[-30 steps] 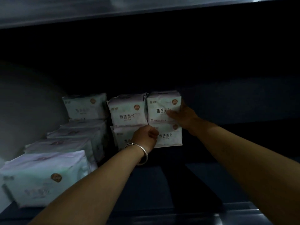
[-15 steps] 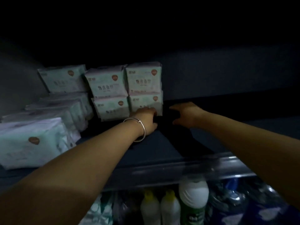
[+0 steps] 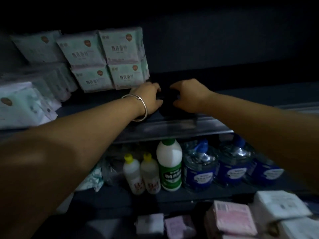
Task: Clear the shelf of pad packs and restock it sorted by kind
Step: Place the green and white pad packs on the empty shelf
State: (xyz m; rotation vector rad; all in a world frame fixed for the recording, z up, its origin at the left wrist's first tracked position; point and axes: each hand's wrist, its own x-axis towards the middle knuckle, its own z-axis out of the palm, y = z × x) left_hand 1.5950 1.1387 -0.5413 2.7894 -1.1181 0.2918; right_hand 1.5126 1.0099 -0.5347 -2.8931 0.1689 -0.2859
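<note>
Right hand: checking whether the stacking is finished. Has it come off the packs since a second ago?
Yes. The right hand has dropped from the upper right pack to the shelf, right of the stack.

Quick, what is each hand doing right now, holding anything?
Left hand: empty, fingers loosely curled, just below the green pad packs.
Right hand: empty, fingers loosely curled.

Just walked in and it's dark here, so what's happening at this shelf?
A person is restocking pad packs. Green packs stand stacked at the shelf's back left. The left hand and right hand hover empty, fingers loosely curled, just in front of them. Pink and white packs wait lower right. Bottles stand on the shelf below.
</note>
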